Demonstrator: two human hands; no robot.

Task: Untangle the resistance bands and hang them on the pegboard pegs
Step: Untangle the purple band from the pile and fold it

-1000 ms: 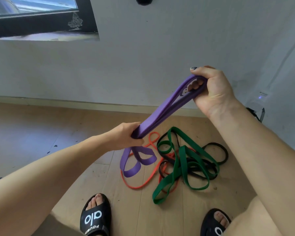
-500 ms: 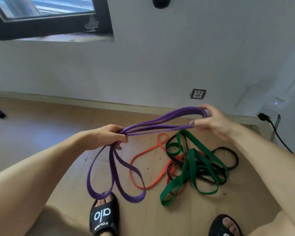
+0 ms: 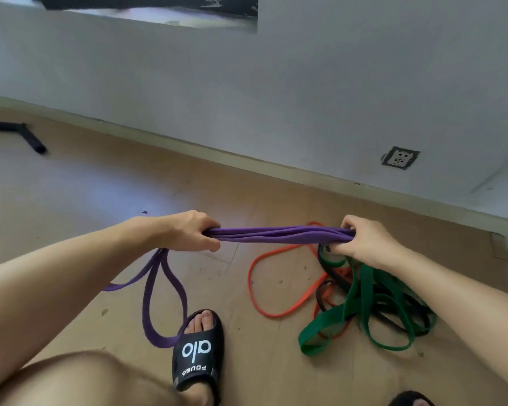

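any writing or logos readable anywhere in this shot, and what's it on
"alo" in large white letters, on the strap of the black slide sandal on the foot nearer the left hand.
"FOUER", or something close to it, in small white letters under it on the same strap; it reads upside down from this view and the letters are not sure.
The wall socket shows no readable marking.
The purple band and the other bands on the floor show no print.

home room | wood floor [image 3: 100, 194] | wall socket [image 3: 400, 157] | slide sandal [image 3: 197, 358]
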